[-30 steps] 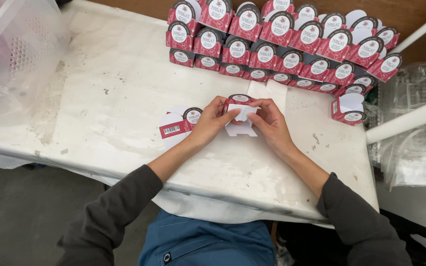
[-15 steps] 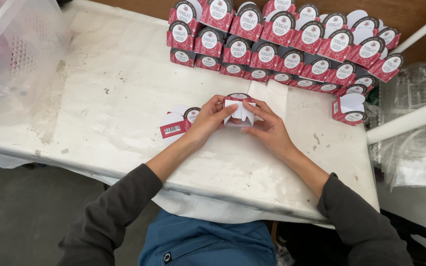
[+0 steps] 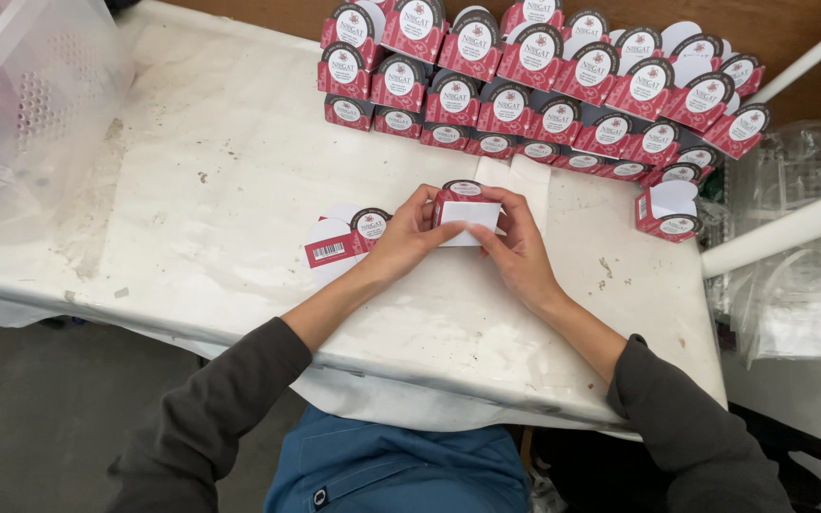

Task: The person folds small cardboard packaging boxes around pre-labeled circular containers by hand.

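Folding a small red box into shape, both hands' fingers pinch it closed just above the desk; next, judging by the stacked finished boxes beyond, tucking the white flap.

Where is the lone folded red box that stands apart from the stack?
In the head view, the lone red box sits on the white table at its right edge, below the stacked boxes, right of both hands.
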